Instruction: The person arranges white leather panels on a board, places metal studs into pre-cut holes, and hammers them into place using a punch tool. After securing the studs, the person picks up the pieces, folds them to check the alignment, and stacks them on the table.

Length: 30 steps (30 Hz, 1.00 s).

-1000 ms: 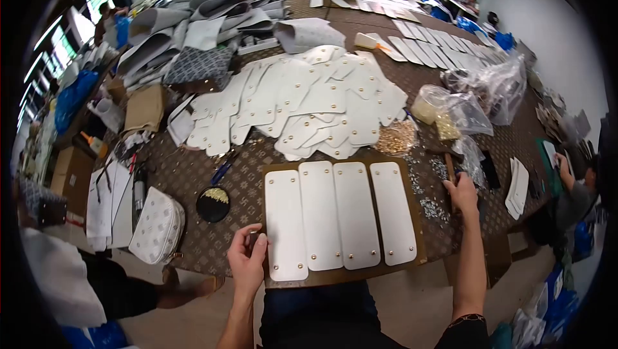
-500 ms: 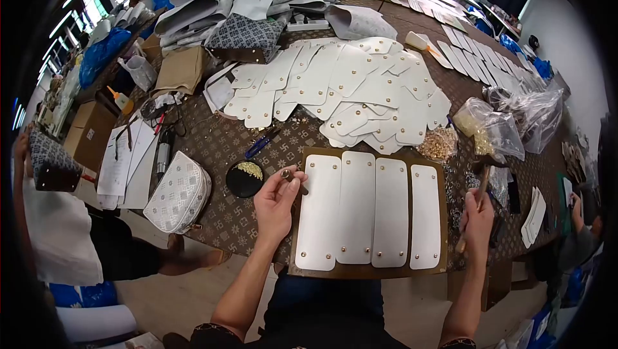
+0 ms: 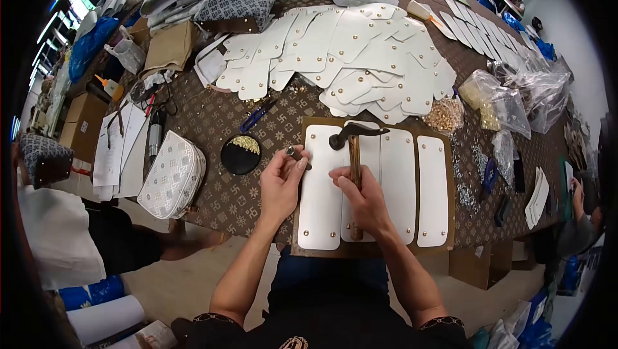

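Four white rounded panels lie side by side on a brown board (image 3: 297,239), with gold studs near their ends, such as the leftmost panel (image 3: 320,194). My left hand (image 3: 281,181) is closed on a short metal punch (image 3: 293,152) at that panel's left edge. My right hand (image 3: 364,201) grips the wooden handle of a hammer (image 3: 355,149). Its dark head is raised above the upper part of the left and second panels. A round black dish (image 3: 239,163) with small gold pieces sits left of my left hand.
Beyond the board is a large pile of studded white panels (image 3: 347,46). A silver patterned pouch (image 3: 172,178) stands at left. Plastic bags (image 3: 492,101) and loose metal bits (image 3: 467,198) lie at right. Other people are at both sides.
My right hand has brought the hammer leftward from beyond the board's right edge to over the panels. My left hand still holds the punch. The view has shifted slightly.
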Motion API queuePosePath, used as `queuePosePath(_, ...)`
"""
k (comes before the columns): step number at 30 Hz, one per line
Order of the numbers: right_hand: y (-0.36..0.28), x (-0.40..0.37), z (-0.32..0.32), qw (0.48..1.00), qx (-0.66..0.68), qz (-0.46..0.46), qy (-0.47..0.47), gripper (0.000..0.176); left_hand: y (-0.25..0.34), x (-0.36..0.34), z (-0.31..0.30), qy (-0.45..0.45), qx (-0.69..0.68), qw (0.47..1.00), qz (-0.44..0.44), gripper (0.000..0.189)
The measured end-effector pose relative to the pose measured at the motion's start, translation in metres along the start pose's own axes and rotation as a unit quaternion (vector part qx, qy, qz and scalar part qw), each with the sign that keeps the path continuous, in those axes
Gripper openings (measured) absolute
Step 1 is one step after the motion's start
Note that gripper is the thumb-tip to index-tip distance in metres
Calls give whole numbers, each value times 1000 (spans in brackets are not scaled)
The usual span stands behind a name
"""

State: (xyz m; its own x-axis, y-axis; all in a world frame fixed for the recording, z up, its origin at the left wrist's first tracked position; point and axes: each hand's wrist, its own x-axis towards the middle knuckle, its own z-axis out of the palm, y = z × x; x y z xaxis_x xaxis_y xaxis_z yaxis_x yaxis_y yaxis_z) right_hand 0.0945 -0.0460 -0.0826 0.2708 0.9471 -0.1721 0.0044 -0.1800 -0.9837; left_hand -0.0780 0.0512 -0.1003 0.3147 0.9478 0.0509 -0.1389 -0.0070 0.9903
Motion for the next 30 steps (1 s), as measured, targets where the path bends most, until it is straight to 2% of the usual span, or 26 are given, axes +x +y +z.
queuePosePath(3,5,0,1,1000,-5,-11,11,17,-8,-1,2,10,-50,999,-2,26)
queuePosePath(5,-2,-3,0,1000,-29,-5,9,17,-6,4,3,9,-36,999,8,27)
queuePosePath(8,-6,-2,1,998,-59,-1,0,17,-3,20,6,21,-18,999,46,27)
queuePosePath(10,-2,-2,1,998,-66,-3,-3,18,-5,40,10,26,-53,996,69,26)
queuePosePath(12,5,-1,1,1000,7,-15,6,19,-7,56,10,27,-42,997,66,26)
queuePosePath(19,7,0,-1,1000,13,-22,3,19,-1,71,17,-29,73,995,53,25)
queuePosePath(21,7,0,-1,1000,20,-18,1,18,1,70,16,-31,124,988,86,23)
queuePosePath(28,4,-1,1,998,61,-25,2,19,-1,72,13,-46,133,987,81,22)
queuePosePath(30,-1,2,2,997,49,-50,14,19,-7,72,11,-67,158,978,118,21)
